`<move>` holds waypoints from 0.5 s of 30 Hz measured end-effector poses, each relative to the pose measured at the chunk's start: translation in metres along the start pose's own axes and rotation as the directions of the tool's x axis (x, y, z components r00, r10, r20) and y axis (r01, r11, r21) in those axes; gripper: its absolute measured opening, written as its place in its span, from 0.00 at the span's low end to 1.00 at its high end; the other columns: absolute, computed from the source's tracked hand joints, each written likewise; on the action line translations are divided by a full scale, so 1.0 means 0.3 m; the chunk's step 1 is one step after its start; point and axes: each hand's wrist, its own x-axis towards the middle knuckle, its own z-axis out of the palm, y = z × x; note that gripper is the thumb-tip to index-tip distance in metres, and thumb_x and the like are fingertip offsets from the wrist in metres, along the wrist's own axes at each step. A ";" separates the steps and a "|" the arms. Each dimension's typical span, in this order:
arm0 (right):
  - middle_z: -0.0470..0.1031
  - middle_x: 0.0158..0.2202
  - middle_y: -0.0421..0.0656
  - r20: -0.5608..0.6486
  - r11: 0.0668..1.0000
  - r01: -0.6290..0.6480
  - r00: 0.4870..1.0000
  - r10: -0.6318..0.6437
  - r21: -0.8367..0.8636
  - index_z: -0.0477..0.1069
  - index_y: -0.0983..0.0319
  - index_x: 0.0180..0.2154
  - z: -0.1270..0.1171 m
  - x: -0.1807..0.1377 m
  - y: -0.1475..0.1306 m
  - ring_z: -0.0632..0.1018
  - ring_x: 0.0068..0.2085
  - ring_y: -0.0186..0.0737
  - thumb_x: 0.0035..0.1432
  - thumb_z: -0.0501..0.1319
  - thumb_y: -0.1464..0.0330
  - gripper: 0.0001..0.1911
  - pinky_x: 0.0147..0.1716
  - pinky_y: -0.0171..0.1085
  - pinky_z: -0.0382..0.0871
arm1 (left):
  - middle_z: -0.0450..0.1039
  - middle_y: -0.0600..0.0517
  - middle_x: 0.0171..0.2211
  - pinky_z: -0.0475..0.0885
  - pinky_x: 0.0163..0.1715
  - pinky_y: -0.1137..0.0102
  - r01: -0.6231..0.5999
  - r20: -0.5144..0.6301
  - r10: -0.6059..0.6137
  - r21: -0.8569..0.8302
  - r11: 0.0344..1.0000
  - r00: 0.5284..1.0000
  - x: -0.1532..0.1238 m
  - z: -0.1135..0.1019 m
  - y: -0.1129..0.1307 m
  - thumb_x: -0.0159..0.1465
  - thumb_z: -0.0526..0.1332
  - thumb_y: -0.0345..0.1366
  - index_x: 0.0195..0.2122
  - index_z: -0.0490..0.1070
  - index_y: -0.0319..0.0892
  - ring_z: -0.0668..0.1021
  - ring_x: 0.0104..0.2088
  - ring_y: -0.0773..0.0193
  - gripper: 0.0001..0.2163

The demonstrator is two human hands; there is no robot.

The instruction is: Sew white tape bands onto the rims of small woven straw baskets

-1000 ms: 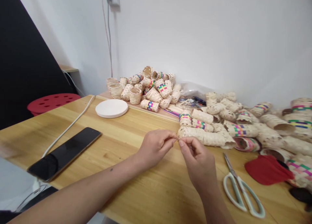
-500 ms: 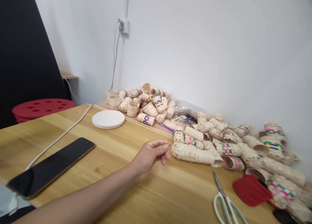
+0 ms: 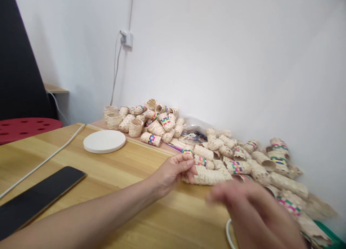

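Observation:
My left hand is held above the table with thumb and forefinger pinched together and the other fingers curled. Whatever lies in that pinch, if anything, is too small to make out. Just behind it lies a long woven tube of pale strips. My right hand is in the lower right, smeared by motion, so its grip cannot be read. It covers most of the scissors, whose pale handle loop shows at its left side.
Many woven tubes and small cups, some with coloured bands, are heaped along the wall. A round white disc and a dark phone lie on the wooden table. A white cable crosses the left side. A red stool stands beyond.
My right hand has come into view at lower right, hiding the red cloth item and most of the scissors. The view has turned right; my left hand keeps its pinch.

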 end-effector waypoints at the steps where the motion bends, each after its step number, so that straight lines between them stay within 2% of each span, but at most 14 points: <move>1: 0.79 0.28 0.44 -0.124 0.998 -0.060 0.990 0.060 0.000 0.75 0.54 0.35 0.007 0.025 0.056 0.79 0.33 0.44 0.58 0.52 0.49 0.21 0.31 0.40 0.73 | 0.74 0.53 0.25 0.66 0.25 0.76 0.001 0.015 -0.002 0.002 1.000 1.000 0.008 0.001 -0.010 0.52 0.71 0.41 0.30 0.68 0.37 0.74 0.21 0.71 0.15; 2: 0.79 0.29 0.44 -0.311 0.990 -0.139 0.939 0.143 0.036 0.75 0.58 0.34 0.018 0.050 0.112 0.79 0.33 0.43 0.59 0.55 0.51 0.19 0.33 0.40 0.73 | 0.74 0.53 0.25 0.66 0.25 0.76 0.003 0.023 -0.003 0.003 1.000 1.000 0.013 -0.001 -0.021 0.52 0.70 0.41 0.29 0.68 0.36 0.74 0.21 0.71 0.15; 3: 0.79 0.31 0.45 -0.435 0.976 -0.197 0.873 0.220 0.097 0.74 0.60 0.34 0.034 0.072 0.164 0.79 0.34 0.43 0.57 0.59 0.53 0.17 0.36 0.41 0.73 | 0.74 0.53 0.24 0.66 0.25 0.76 0.005 0.021 -0.005 -0.002 1.000 1.000 0.017 -0.006 -0.032 0.52 0.70 0.41 0.29 0.69 0.36 0.73 0.21 0.72 0.15; 5: 0.79 0.33 0.46 -0.506 0.953 -0.233 0.808 0.301 0.194 0.71 0.62 0.33 0.078 0.104 0.243 0.79 0.34 0.42 0.54 0.62 0.55 0.16 0.36 0.40 0.74 | 0.73 0.53 0.24 0.66 0.25 0.77 0.011 -0.003 -0.011 -0.021 1.000 1.000 0.019 -0.021 -0.051 0.52 0.70 0.41 0.30 0.70 0.35 0.73 0.21 0.72 0.14; 7: 0.78 0.32 0.45 -0.497 0.948 -0.227 0.810 0.310 0.222 0.70 0.63 0.33 0.125 0.112 0.281 0.78 0.31 0.39 0.55 0.62 0.56 0.15 0.32 0.38 0.74 | 0.73 0.53 0.23 0.65 0.25 0.77 0.020 -0.024 -0.022 -0.046 0.999 0.999 0.016 -0.041 -0.064 0.52 0.71 0.40 0.30 0.72 0.35 0.72 0.21 0.72 0.13; 10: 0.77 0.31 0.43 -0.509 0.969 -0.211 0.825 0.247 0.127 0.70 0.62 0.35 0.168 0.092 0.284 0.76 0.28 0.36 0.58 0.59 0.58 0.13 0.28 0.34 0.72 | 0.72 0.53 0.23 0.65 0.24 0.77 0.020 -0.030 -0.022 -0.063 0.998 0.999 0.015 -0.065 -0.074 0.52 0.71 0.39 0.30 0.73 0.34 0.72 0.21 0.73 0.12; 15: 0.77 0.30 0.44 -0.529 0.980 -0.195 0.836 0.148 -0.033 0.70 0.63 0.36 0.169 0.053 0.284 0.77 0.28 0.36 0.60 0.58 0.60 0.12 0.27 0.33 0.71 | 0.72 0.53 0.23 0.65 0.26 0.77 0.038 0.002 -0.038 -0.056 0.998 0.999 0.018 -0.080 -0.089 0.53 0.70 0.38 0.31 0.74 0.34 0.72 0.22 0.72 0.12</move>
